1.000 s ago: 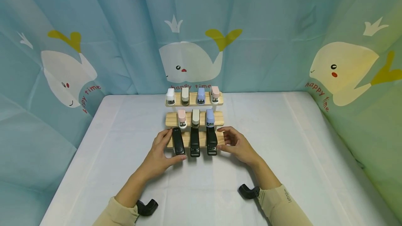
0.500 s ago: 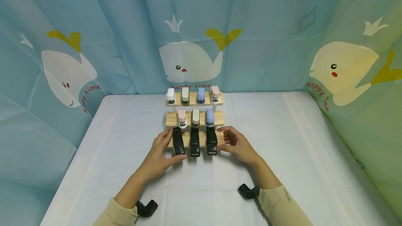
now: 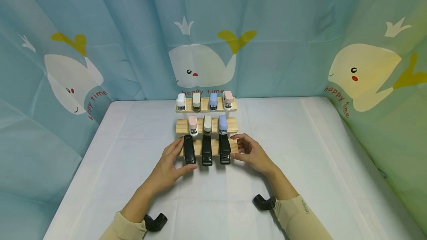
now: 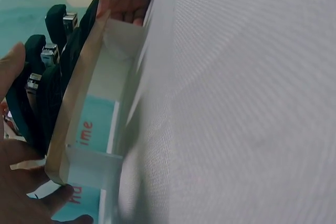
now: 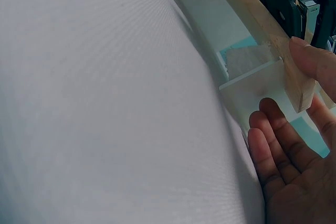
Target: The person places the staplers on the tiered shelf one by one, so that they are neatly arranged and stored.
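Three black staplers stand side by side on the bottom board of a wooden three-tier display stand [image 3: 235, 146]. My left hand [image 3: 165, 170] spans the left black stapler [image 3: 189, 149], thumb at its front end and fingers at its far end. Its lower fingers lie by the board's end in the left wrist view. The middle black stapler [image 3: 207, 151] and right black stapler [image 3: 225, 149] are untouched by this hand. With my right hand [image 3: 254, 157] I hold the board's right end, thumb on the front edge [image 5: 299, 72] and index finger behind; the other fingers curl loosely below.
Pink, cream and blue small staplers [image 3: 208, 124] line the middle tier; white, cream, blue and pink ones [image 3: 197, 102] fill the top tier. Clear side supports [image 5: 257, 80] hold the boards over a white cloth [image 3: 300, 140]. A whale-print curtain [image 3: 283, 66] hangs behind.
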A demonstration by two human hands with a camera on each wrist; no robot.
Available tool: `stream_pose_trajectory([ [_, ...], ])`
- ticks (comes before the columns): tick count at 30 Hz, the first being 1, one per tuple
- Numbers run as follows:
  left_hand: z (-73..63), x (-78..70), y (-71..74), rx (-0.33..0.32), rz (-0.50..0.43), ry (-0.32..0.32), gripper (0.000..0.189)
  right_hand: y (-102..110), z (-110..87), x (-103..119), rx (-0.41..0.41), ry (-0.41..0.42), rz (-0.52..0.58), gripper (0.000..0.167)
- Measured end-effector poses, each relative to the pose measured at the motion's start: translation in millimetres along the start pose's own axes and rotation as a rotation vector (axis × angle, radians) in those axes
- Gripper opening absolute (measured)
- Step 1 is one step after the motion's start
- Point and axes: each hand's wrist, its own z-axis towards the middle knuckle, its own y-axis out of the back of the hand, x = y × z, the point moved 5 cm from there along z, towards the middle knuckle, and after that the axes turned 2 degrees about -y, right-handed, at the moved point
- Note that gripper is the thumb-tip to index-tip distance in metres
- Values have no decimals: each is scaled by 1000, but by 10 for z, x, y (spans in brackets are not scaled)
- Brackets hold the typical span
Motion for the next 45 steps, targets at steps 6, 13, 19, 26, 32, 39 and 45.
stream_pose_trajectory([
  [6, 2, 5, 4, -16, 14, -7, 97, 1, 3, -2, 1, -2, 0, 56],
  [13, 10, 1, 3, -28, 34, -4, 96, -3, 2, 7, -3, -5, 2, 57],
  [19, 9, -7, 15, -31, 31, -1, 96, -8, -1, 6, -4, -6, 3, 57],
  [26, 0, 2, 36, -27, 34, 10, 97, -9, -5, 14, -2, -3, 4, 57],
  [32, -27, 13, 92, -34, 49, 14, 96, 0, -13, 6, 1, 7, -3, 57],
  [39, -75, 78, 189, -47, 62, 11, 94, 17, -22, 24, -9, 35, -8, 50],
  [45, -99, 138, 271, -31, 80, 41, 94, 54, -25, -3, -51, 24, 66, 39],
])
